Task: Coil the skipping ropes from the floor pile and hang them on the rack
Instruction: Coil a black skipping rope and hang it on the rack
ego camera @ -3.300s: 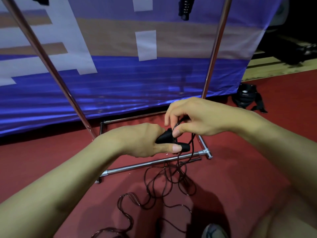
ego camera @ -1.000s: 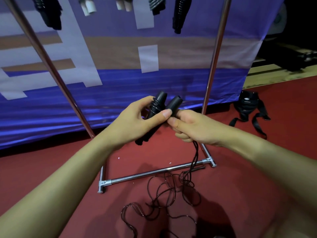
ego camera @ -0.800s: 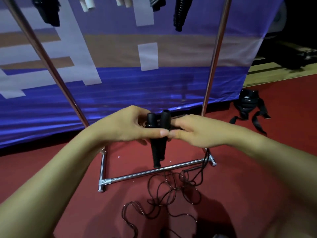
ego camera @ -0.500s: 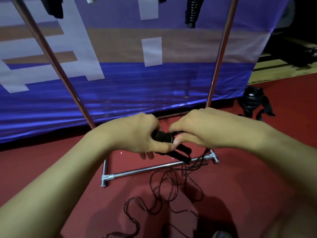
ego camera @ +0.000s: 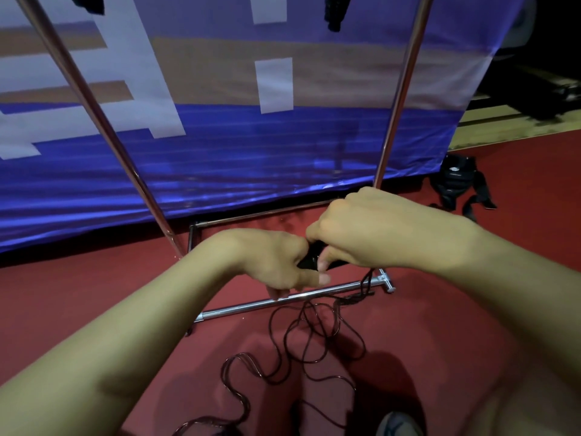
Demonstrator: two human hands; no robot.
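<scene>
My left hand (ego camera: pixel 276 262) grips the black handles (ego camera: pixel 309 258) of a skipping rope, mostly hidden in the fist. My right hand (ego camera: pixel 371 234) curls over them from the right, thumb and forefinger pinching at the handles. The thin dark cord (ego camera: pixel 314 338) drops from under my right hand and lies in loose loops on the red floor. The metal rack (ego camera: pixel 283 299) stands just beyond, its two slanted poles rising to the top edge. Black handles of hung ropes (ego camera: pixel 336 11) dangle at the top.
A blue and white banner (ego camera: pixel 220 136) hangs behind the rack. A black strap harness (ego camera: pixel 456 184) lies on the red floor at the right. My shoe tip (ego camera: pixel 396 424) shows at the bottom edge.
The hands lowered from chest height with both handles brought side by side. Now the handles are buried in my left fist and my right hand has closed over them.
</scene>
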